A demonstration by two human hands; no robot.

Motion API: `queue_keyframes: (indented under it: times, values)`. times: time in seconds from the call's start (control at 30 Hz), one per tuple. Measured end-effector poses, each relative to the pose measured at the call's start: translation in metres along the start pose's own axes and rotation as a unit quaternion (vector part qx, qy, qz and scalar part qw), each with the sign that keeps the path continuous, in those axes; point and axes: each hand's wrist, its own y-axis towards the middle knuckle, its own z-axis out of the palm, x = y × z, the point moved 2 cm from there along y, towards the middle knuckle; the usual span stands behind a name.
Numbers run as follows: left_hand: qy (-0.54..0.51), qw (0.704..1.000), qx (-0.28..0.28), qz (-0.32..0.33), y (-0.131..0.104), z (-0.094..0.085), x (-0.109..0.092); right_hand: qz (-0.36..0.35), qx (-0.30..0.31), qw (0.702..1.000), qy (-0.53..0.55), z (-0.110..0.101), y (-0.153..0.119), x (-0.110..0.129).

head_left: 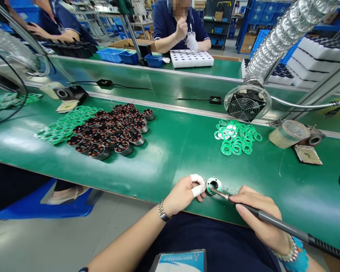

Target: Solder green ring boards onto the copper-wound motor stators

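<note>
A round motor part with a ring-shaped board on top rests on the green table near its front edge. At its left side is my left hand, with white tape on two fingertips; its thumb and fingers close in toward the part, and whether they pinch something thin is too small to tell. My right hand is wrapped round a black soldering iron, whose metal tip touches the ring's lower edge. Green ring boards lie in a loose pile beyond. Several wound motor parts stand in rows on the left.
Beyond the right hand are a round container, a sponge tray and a fan on a foil duct. More green boards lie left. Two people sit across the bench.
</note>
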Motion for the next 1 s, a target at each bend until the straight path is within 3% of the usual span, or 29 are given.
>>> queue_keyframes:
  times: [0.4,0.6,0.67,0.77,1.0]
  values:
    - [0.006,1.000,-0.003,0.005,0.001,0.000,0.001,0.006,0.013,1.000,-0.002,-0.001,0.003,0.003]
    - [0.006,1.000,-0.003,0.005,0.001,0.000,0.000,0.009,-0.032,0.998,-0.053,-0.004,-0.002,-0.005]
    - [0.004,1.000,-0.003,0.004,0.001,0.000,0.000,0.008,-0.045,0.996,-0.081,0.001,-0.001,-0.013]
    - [0.008,1.000,-0.006,0.005,0.000,0.000,0.001,-0.008,-0.011,0.993,-0.116,0.016,0.003,-0.024]
    - [0.014,1.000,0.002,0.013,0.000,0.000,0.002,0.015,0.018,0.995,-0.098,0.035,0.012,-0.035]
